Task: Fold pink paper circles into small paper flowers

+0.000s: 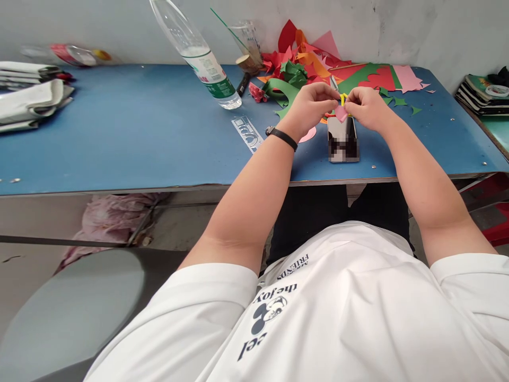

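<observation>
A small pink paper piece [341,113] is pinched between my two hands, above the far end of a phone [343,143] lying on the blue table [159,138]. My left hand [312,106] holds its left side with thumb and fingers together. On the other side, my right hand [363,106] grips it with thumb and forefinger. Just beyond the fingertips are scissors [334,83] and something yellow [343,98]. A larger pink paper shape [308,135] lies partly hidden beside my left wrist.
Coloured paper scraps [318,55] pile against the wall. Left of my hands are a clear ruler [246,132], a red paper flower [257,92] and a tall water bottle [209,71]. Folded cloth-like bundles [35,101] lie far left; books [483,95] are stacked at the right.
</observation>
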A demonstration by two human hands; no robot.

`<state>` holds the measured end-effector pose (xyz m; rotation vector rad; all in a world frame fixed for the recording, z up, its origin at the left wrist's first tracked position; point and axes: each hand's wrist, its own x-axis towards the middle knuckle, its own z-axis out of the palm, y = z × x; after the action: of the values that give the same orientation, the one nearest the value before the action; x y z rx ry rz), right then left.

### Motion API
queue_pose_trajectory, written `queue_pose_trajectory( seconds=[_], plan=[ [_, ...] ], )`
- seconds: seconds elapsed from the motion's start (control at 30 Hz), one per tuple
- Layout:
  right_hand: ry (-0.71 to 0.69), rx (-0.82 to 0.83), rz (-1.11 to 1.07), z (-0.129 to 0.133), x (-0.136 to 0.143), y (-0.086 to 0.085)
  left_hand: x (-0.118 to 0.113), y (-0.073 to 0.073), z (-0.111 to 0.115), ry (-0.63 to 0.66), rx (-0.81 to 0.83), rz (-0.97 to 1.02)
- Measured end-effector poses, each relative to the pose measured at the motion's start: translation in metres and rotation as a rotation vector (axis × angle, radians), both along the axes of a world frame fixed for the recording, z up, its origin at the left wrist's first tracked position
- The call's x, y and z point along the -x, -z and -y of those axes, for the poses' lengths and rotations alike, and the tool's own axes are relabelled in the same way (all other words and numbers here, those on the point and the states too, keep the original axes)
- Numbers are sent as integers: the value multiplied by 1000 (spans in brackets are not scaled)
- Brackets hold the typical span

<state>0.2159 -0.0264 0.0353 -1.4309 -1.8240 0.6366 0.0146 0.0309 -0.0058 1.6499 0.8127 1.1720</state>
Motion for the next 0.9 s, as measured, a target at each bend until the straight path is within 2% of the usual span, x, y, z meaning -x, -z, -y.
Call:
queue_pose_trajectory(
  seconds=[0.13, 0.3, 0.53, 0.73, 0.9],
  plan=[
    [49, -29, 20, -9, -1, 10, 2, 1, -1, 25, -2, 17],
    [-14, -54, -39, -16, -5, 19, 5, 2, 0, 34, -35, -2],
    [-8, -63, -80, -8, 0, 11, 3, -4, 6, -23, 42, -43],
    [19, -109, -85, -6, 1, 8, 4, -3, 5, 28, 5, 1],
    [-2, -46, -111, -7, 0, 9, 5, -3, 6, 53, 31, -13]
  ],
)
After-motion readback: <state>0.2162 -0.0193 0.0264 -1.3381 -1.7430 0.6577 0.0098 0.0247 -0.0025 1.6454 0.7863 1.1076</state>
